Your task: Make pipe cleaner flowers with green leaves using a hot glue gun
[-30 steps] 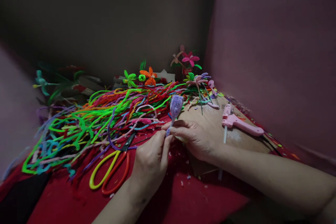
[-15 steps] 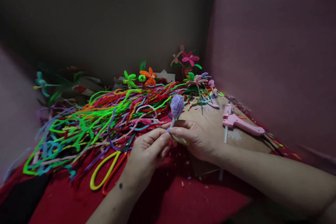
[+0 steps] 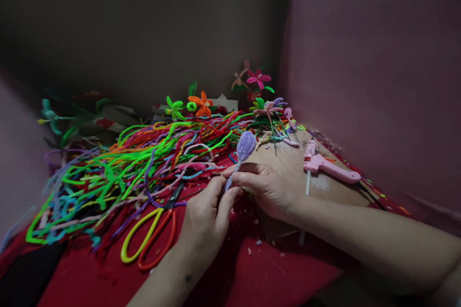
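A purple pipe-cleaner flower bud (image 3: 246,146) stands tilted above my fingers, its fuzzy head up and its thin stem running down between both hands. My right hand (image 3: 264,184) pinches the stem just under the head, thumb against forefinger. Lower on the same stem, the thumb and fingers of my left hand (image 3: 211,211) are closed around its purple end; the fingertips partly hide it. Scissors (image 3: 158,235) with one yellow and one red handle lie left of my left hand.
A big heap of coloured pipe cleaners (image 3: 137,168) spreads over the red cloth (image 3: 266,278). On the right, a pink glue gun (image 3: 326,165) rests on a brown board (image 3: 288,168). Finished pipe-cleaner flowers (image 3: 203,104) stand at the back, before the dark wall.
The flower bud has tilted a little further right. My left thumb has shifted lower along the stem, showing more of its purple end. The view has moved slightly.
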`<state>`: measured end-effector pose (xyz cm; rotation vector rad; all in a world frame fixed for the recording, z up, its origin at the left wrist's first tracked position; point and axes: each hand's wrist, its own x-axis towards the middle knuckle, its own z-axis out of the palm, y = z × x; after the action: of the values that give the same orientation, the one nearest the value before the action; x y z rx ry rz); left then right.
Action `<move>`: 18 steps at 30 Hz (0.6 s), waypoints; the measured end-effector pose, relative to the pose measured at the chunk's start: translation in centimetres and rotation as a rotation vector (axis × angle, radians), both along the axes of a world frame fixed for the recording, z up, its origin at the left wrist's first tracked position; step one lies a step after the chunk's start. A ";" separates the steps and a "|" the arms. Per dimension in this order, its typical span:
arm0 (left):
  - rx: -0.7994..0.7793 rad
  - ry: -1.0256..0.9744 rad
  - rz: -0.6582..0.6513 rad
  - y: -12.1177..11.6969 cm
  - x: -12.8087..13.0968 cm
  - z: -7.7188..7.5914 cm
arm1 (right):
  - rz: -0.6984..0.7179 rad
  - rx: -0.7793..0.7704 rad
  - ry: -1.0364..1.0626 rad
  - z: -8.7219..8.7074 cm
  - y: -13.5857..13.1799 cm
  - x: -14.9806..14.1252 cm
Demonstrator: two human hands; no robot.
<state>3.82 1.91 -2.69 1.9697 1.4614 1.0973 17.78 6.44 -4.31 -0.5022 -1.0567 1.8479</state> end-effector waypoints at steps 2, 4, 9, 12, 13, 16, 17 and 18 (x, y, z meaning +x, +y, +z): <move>0.228 0.208 0.011 0.1 -0.2 -0.8 | -0.011 0.001 -0.006 0.0 0.0 0.0; 0.370 0.317 0.012 0.2 -0.5 -1.3 | -0.026 0.006 -0.019 -0.1 0.0 -0.1; 0.326 0.247 0.013 0.4 -0.5 -1.1 | -0.033 0.008 -0.064 -0.1 0.1 -0.2; 0.052 0.011 0.019 0.2 -0.3 -0.2 | 0.001 0.009 -0.069 -0.1 0.1 -0.1; -0.045 -0.082 0.008 0.1 -0.2 0.1 | 0.012 0.007 -0.066 0.0 0.1 0.0; -0.297 -0.338 -0.048 0.0 0.0 1.0 | 0.042 0.004 -0.049 0.1 0.2 0.1; -0.367 -0.409 -0.064 -0.1 0.0 1.2 | 0.052 0.010 -0.046 0.1 0.3 0.2; -0.430 -0.475 -0.084 -0.1 0.1 1.4 | 0.059 0.020 -0.045 0.1 0.3 0.2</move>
<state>3.88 1.81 -1.30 1.3484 1.2173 1.0206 17.99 6.75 -4.26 -0.5078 -1.1297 1.8835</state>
